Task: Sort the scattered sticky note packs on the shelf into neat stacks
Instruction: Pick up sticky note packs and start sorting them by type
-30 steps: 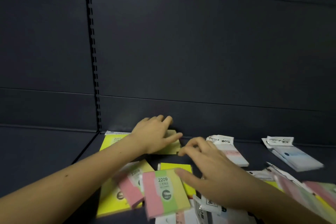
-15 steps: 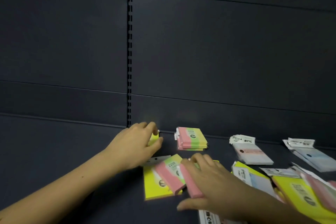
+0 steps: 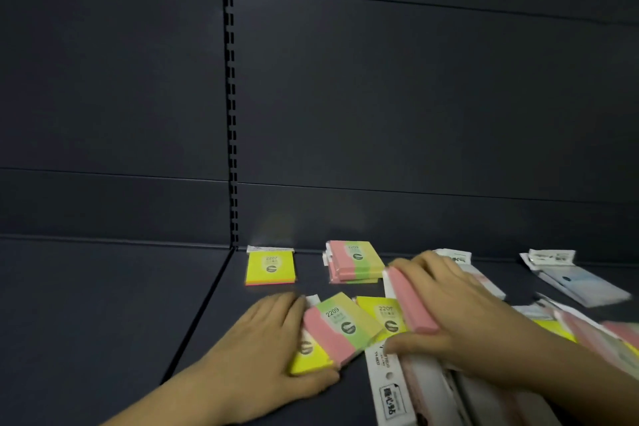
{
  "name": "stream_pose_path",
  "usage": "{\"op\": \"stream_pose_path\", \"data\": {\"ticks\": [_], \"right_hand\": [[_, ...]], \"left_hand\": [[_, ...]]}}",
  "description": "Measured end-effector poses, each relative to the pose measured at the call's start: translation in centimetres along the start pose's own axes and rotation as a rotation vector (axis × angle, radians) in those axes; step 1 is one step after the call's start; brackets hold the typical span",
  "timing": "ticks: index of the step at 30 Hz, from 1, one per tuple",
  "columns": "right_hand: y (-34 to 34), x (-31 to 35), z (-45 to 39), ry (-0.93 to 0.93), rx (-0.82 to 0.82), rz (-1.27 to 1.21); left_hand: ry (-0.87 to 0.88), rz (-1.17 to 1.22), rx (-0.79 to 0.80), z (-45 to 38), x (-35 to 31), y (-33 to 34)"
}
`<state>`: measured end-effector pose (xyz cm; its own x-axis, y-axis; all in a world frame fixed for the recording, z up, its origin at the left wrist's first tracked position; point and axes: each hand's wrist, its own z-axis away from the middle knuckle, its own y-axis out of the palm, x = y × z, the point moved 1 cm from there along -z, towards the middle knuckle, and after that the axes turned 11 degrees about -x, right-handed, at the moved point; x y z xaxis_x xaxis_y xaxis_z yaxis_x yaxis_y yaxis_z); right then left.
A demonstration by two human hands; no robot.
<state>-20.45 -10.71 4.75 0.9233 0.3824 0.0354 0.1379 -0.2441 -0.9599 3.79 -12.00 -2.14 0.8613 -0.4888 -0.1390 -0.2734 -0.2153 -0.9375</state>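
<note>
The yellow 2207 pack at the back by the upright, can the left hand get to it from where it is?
Probably yes. The yellow 2207 pack lies alone on bare shelf, straight beyond the left hand, nothing between them. That hand holds the mixed packs, though, so it must let go first.

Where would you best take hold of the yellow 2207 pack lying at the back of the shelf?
Pinch the yellow 2207 pack across its left and right edges, coming from above: it lies flat, with bare shelf on both sides. Its white header flap at the back looks too flimsy.

Two stacks (image 3: 270,267) (image 3: 354,261) sit side by side behind the scattered packs (image 3: 340,328).
</note>
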Motion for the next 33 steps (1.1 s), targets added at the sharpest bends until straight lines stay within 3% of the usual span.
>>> {"op": "stream_pose_path", "data": {"ticks": [11, 17, 23, 29, 33], "right_hand": [[-1.8, -5.1, 3.2, -0.071, -0.017, -0.041], [-2.9, -6.2, 4.0, -0.112, 0.010, -0.022], [-3.0, -4.3, 3.4, -0.086, 0.020, -0.053], [-2.1, -0.8, 1.7, -0.049, -0.059, -0.089], [-2.5, 0.8, 0.9, -0.002, -0.091, -0.109]], "left_hand": [[-0.135, -0.119, 0.018, -0.6, -2.5, -1.2], [-0.147, -0.383, 0.052, 0.7, -1.6, -3.1], [-0.096, -0.448, -0.146, 2.9, 0.7, -4.7], [-0.019, -0.275, -0.245, 3.1, 2.6, -6.5], [-0.067, -0.111, -0.183, 2.2, 4.9, -6.7]]}}
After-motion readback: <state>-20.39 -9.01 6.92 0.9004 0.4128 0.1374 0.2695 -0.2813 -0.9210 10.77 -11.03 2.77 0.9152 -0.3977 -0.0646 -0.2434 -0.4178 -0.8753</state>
